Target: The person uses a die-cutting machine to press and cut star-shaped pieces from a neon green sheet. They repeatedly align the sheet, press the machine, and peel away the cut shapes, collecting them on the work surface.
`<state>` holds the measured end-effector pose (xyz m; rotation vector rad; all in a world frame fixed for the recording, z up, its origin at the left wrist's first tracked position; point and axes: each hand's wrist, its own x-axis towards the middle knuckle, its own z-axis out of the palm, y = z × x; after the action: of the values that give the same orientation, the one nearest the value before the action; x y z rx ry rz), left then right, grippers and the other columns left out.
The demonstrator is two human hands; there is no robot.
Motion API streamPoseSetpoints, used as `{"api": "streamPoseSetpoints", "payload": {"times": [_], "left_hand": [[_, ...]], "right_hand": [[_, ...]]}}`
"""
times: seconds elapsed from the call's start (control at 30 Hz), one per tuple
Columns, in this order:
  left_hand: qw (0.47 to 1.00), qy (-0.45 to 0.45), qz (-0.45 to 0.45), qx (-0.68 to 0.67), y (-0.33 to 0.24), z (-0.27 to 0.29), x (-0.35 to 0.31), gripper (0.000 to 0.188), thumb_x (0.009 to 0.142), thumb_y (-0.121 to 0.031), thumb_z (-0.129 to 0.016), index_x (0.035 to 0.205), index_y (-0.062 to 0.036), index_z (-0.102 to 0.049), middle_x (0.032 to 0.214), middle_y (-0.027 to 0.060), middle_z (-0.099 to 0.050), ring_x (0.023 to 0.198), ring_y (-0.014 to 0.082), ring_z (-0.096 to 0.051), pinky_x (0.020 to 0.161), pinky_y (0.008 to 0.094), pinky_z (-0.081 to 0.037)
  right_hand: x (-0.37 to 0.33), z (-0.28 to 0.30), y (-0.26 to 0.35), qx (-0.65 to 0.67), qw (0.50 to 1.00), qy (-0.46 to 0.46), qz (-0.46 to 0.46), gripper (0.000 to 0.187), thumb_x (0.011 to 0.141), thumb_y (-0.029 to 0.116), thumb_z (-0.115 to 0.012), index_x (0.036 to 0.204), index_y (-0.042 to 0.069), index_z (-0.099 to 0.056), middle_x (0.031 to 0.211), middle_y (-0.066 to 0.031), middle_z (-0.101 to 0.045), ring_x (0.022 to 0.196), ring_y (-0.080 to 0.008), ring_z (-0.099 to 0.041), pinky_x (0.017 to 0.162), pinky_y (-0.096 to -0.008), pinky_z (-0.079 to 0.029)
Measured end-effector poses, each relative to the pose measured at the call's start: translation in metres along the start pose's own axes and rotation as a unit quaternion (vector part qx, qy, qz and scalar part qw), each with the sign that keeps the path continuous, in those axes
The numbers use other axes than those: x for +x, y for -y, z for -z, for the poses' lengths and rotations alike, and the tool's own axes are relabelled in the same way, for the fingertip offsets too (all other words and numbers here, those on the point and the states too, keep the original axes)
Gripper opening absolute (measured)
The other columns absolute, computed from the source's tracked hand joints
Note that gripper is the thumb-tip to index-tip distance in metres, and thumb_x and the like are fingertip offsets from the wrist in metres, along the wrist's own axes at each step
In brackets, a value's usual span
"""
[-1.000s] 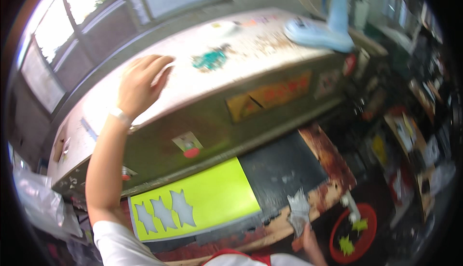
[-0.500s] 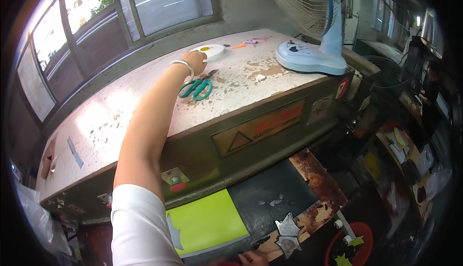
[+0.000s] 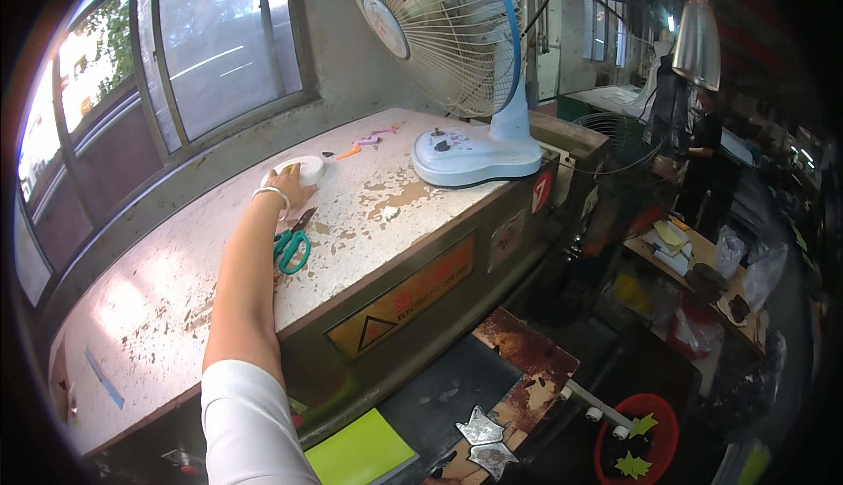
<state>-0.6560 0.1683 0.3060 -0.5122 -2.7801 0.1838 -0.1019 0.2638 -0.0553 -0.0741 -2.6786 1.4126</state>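
My left hand (image 3: 286, 190) reaches far over the worn white machine top, fingers spread on the near left part of a flat round white disc, perhaps a roll of tape (image 3: 309, 168). A yellowish patch near its middle shows between the fingers. Scissors with green handles (image 3: 292, 249) lie just nearer than this hand, beside the wrist with its bangle. Of my right hand (image 3: 441, 481) only a sliver shows at the bottom edge, its fingers hidden. Closest to it are a silvery star-shaped metal piece (image 3: 481, 428) and a lime-green sheet (image 3: 362, 452) on a black board.
A pale blue fan (image 3: 479, 153) stands on the machine top at the right. Orange and purple bits (image 3: 360, 146) lie beyond the disc. Below right, a red basin (image 3: 670, 437) holds lime-green star-shaped cutouts (image 3: 634, 465). A cluttered table (image 3: 694, 283) and a person (image 3: 705, 147) are farther right.
My view has swung right and up, so things sit lower and farther left. My left hand has moved from beside the disc onto it. My right hand has nearly left the picture.
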Motion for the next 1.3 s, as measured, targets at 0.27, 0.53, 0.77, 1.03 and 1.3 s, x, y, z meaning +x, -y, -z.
{"api": "streamPoseSetpoints", "payload": {"times": [0.27,0.53,0.77,1.03,1.3], "left_hand": [[0.993,0.026,0.116,0.0,0.006,0.021,-0.034,0.081,0.077,-0.071,-0.051,0.117,-0.0021,-0.064,0.137,0.019,-0.044,0.121,0.0354,-0.049,0.098,0.0434,-0.043],[0.954,-0.236,0.105,-0.15,0.026,0.09,-0.057,0.075,0.084,-0.066,-0.045,0.095,0.0036,-0.069,0.087,0.0248,-0.065,0.093,0.0382,-0.061,0.085,0.0433,-0.047],[0.873,-0.234,-0.369,-0.217,-0.046,0.159,-0.268,0.048,0.077,-0.037,-0.072,0.103,0.0023,-0.061,0.112,0.0172,-0.058,0.101,0.0326,-0.057,0.088,0.0383,-0.046],[0.772,0.282,-0.193,-0.537,-0.137,-0.002,-0.534,0.054,0.083,-0.048,-0.062,0.088,0.0057,-0.065,0.096,0.0201,-0.062,0.098,0.0364,-0.056,0.086,0.0416,-0.045],[0.753,0.283,-0.153,-0.574,-0.142,-0.042,-0.595,0.062,0.096,-0.05,-0.038,0.076,0.0026,-0.064,0.07,0.0202,-0.062,0.068,0.0386,-0.058,0.064,0.0456,-0.044]], "right_hand": [[0.014,-0.005,0.007,-0.04,0.999,0.031,-0.009,0.028,0.085,0.031,-0.059,0.103,0.01,-0.063,0.071,-0.0208,-0.062,0.064,-0.0409,-0.061,0.059,-0.0495,-0.051],[0.016,-0.001,0.006,0.001,0.999,-0.042,-0.004,0.029,0.078,0.031,-0.069,0.064,0.008,-0.06,0.053,-0.0118,-0.058,0.051,-0.0341,-0.06,0.047,-0.0442,-0.048],[0.004,-0.003,-0.01,0.04,0.999,-0.029,-0.023,0.025,0.081,0.025,-0.071,0.071,0.004,-0.062,0.058,-0.0094,-0.062,0.052,-0.0207,-0.063,0.052,-0.0332,-0.05],[-0.003,0.097,0.01,0.41,0.897,-0.141,-0.088,0.044,0.089,0.037,-0.057,0.111,-0.002,-0.056,0.086,-0.0159,-0.065,0.075,-0.0269,-0.064,0.069,-0.0377,-0.052],[-0.013,0.124,0.154,-0.034,0.9,0.315,0.3,0.051,0.081,0.032,-0.069,0.117,-0.002,-0.058,0.104,-0.0216,-0.062,0.093,-0.0354,-0.062,0.082,-0.0405,-0.05]]}}
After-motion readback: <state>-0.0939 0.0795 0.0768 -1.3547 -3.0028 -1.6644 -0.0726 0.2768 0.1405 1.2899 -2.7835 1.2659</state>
